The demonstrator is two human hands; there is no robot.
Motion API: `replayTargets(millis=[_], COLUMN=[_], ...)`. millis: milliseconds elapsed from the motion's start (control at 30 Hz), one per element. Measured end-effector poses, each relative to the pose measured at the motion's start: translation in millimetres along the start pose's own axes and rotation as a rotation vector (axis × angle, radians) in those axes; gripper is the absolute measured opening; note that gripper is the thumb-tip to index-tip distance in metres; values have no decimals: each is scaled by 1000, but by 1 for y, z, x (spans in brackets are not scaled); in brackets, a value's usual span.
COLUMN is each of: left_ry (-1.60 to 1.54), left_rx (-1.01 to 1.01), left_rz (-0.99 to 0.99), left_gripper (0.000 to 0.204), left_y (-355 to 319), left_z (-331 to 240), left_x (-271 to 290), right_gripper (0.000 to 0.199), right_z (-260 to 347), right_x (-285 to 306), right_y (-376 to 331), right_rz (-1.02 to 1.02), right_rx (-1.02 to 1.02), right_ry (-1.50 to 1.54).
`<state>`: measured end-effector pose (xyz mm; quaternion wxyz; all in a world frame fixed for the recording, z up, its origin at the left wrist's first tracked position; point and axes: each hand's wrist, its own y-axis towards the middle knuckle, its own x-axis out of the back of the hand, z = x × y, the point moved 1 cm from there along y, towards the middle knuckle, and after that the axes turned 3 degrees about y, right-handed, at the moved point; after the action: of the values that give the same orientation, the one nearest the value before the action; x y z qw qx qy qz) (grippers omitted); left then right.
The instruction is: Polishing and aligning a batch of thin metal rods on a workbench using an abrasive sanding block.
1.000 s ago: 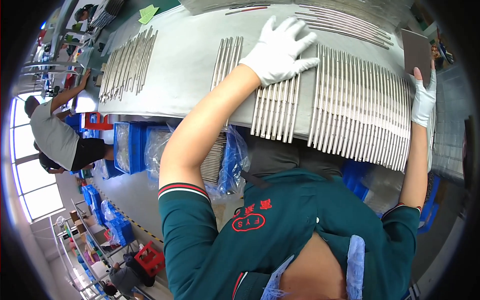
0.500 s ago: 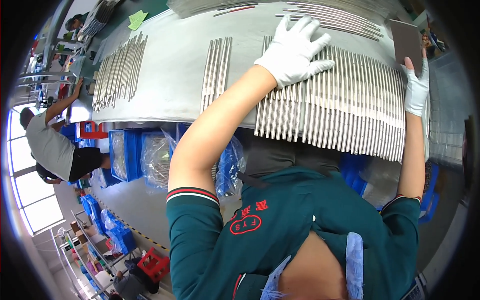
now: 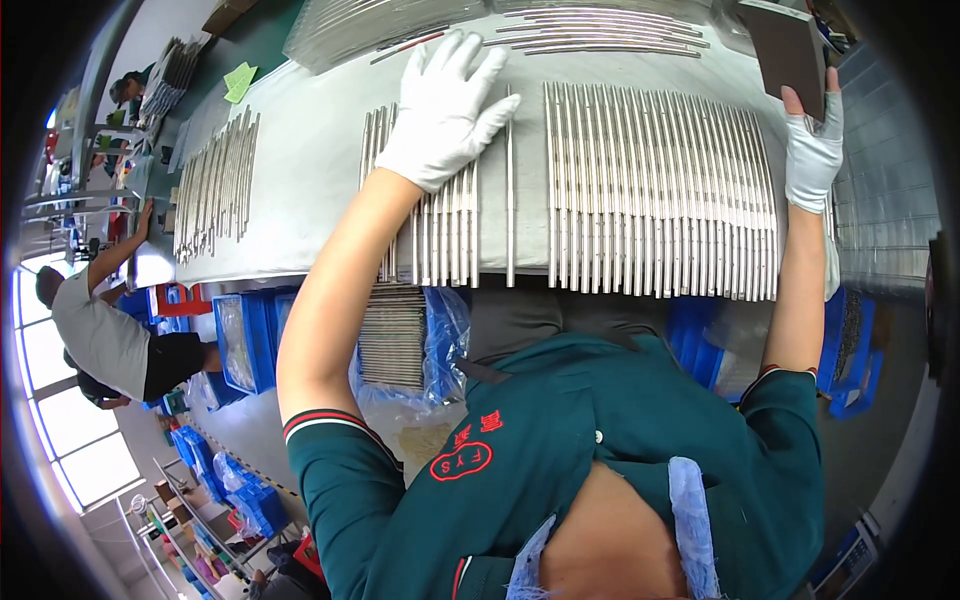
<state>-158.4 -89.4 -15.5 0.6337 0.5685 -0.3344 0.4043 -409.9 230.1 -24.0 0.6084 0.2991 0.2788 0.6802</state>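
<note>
My left hand [image 3: 445, 115], in a white glove, lies palm down with fingers spread over a small group of slim metal rods [image 3: 447, 235]. A single rod [image 3: 511, 200] stands apart just right of this group. Further right is a wide row of similar rods [image 3: 660, 190], side by side, their lower ends at the table's near edge. My right hand [image 3: 815, 155], its glove leaving the fingertips I can see bare, grips a flat dark brown rectangular pad [image 3: 785, 55] beyond the row's right end. Part of the left group is hidden under my left hand and wrist.
More rods [image 3: 218, 185] lie at the table's left, others [image 3: 600, 30] crosswise at the far side. Clear plastic wrapping [image 3: 370, 25] sits behind. Below the table edge are blue crates [image 3: 245, 340] and a plastic-lined box of rods [image 3: 393, 335]. Another person [image 3: 110, 310] stands at left.
My left hand has slid left, and several rods now lie apart from the wide row, across a gap. The right hand still holds the pad. The whole view has shifted slightly.
</note>
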Motion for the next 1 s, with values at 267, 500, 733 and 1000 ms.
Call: replayTargets(millis=[267,500,733,1000], left_ry=[-293,-268,-133,-200], left_rx=[-256,-169,-173,-122], left_rz=[-91,24,97,58], left_gripper=[62,65,64,68], left_y=[69,54,20,39], left_z=[-112,-96,-49,-83], left_x=[-31,-35,-16,-29], right_gripper=[66,67,64,67], right_z=[-4,2,11,5], right_x=[1,2,2,-7], right_y=[-3,-2,0,-3], right_rz=[88,30,47,50], right_rx=[-37,-42,-79,-112], right_ry=[-128,-67,-158,7])
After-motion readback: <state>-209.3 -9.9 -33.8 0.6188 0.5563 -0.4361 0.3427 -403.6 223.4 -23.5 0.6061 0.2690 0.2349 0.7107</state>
